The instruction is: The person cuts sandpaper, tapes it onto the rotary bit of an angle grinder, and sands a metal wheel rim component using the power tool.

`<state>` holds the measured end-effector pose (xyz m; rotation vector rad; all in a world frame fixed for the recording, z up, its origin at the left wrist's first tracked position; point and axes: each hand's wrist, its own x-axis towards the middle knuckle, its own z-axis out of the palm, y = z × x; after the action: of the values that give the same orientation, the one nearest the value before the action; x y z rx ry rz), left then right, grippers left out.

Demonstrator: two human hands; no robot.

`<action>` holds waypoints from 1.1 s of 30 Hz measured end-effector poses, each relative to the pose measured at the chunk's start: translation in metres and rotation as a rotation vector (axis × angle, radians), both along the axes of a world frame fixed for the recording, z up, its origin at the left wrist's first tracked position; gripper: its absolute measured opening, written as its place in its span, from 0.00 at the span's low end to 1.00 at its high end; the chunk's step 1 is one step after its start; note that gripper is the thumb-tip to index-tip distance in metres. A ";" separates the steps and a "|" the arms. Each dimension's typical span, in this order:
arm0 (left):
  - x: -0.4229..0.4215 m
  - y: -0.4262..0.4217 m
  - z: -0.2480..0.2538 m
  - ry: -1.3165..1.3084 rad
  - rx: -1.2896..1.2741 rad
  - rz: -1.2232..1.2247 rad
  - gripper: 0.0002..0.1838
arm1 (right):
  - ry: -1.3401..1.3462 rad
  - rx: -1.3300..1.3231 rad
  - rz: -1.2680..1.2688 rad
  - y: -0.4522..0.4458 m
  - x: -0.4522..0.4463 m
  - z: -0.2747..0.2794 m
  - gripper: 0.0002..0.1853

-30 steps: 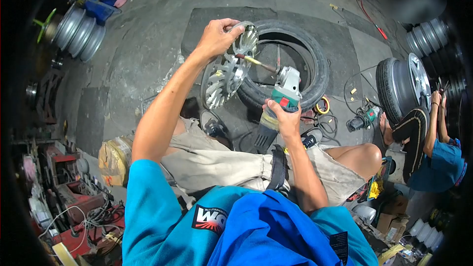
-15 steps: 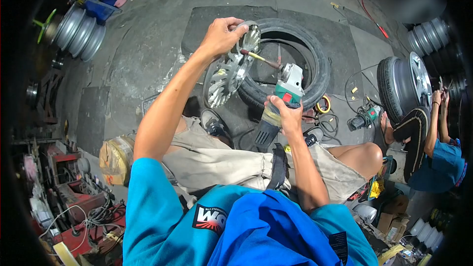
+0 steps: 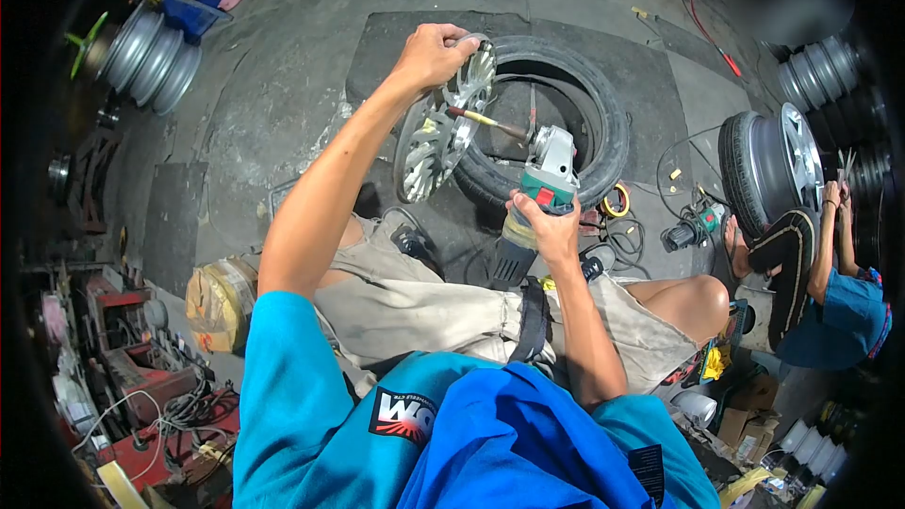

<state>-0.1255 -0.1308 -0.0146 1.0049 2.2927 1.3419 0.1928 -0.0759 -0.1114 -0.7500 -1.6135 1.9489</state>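
A silver many-spoked alloy wheel stands tilted nearly on edge, partly over the tire. With fingers curled over its top rim, my left hand grips it. My right hand is wrapped round the body of a green, grey-headed angle grinder. From the grinder's head a long thin attachment reaches left, its dark reddish tip in front of the spokes. Whether the tip touches the metal I cannot tell. The black tire lies flat on the floor mat behind the grinder.
At right, a co-worker sits beside a wheel with tire, hands raised near it. A second grinder and a yellow tape roll lie on the floor among cables. Stacked rims stand far left; red machinery is lower left.
The attachment's tip has shifted slightly left and down across the spokes. The wheel has turned a little, and my left hand has moved slightly up. Both hands keep their holds.
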 end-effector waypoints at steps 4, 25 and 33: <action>0.001 0.004 0.000 -0.001 -0.017 0.023 0.22 | -0.012 0.037 -0.003 -0.001 -0.001 0.003 0.24; -0.009 0.025 0.003 0.049 -0.098 -0.059 0.25 | 0.016 -0.111 -0.055 0.002 -0.003 0.005 0.24; -0.008 0.027 -0.001 0.066 -0.103 -0.031 0.26 | -0.029 -0.092 -0.054 0.002 -0.005 0.006 0.23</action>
<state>-0.1336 -0.1042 -0.0153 1.0613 2.3571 1.1819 0.1880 -0.0737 -0.1057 -0.8528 -1.5125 1.9938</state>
